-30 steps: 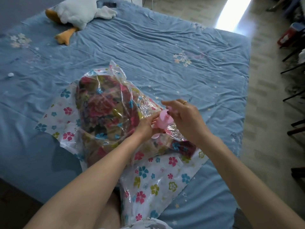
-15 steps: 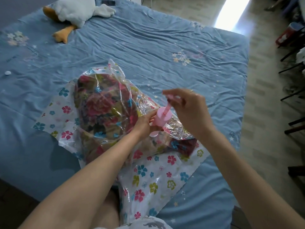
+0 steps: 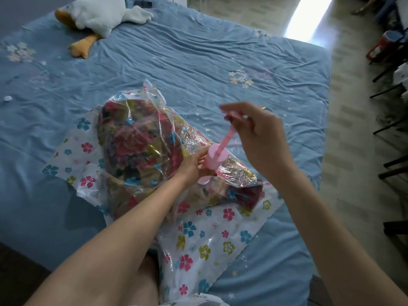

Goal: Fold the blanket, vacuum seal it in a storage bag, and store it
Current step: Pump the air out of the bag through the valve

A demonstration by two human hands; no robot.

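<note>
The blanket [image 3: 141, 151], a dark floral bundle, lay inside the bag [image 3: 198, 244], a clear plastic sack printed with coloured flowers, on the bed [image 3: 198, 62]. Glare and creases in the plastic blurred the blanket's folds, and the bag's near end ran out of sight behind the left forearm and a knee. A pink pump [image 3: 213, 161] stood on the bag over the bundle; its base and whatever it sat on were hidden by the left hand [image 3: 192, 166], whose fingers curled around the pump's barrel. The right hand [image 3: 258, 138] was raised above it, pinching the top of the pump's thin rod, which was drawn up out of the barrel; the handle itself was blurred and mostly covered by the fingers. A ring showed on that hand. At the far corner of the bed lay a white plush goose [image 3: 99, 12], its head cut off by the frame's edge. A small white cap [image 3: 7, 98] sat on the sheet at far left. Dark chair legs [image 3: 393, 89] on the right were too dim to make out.
</note>
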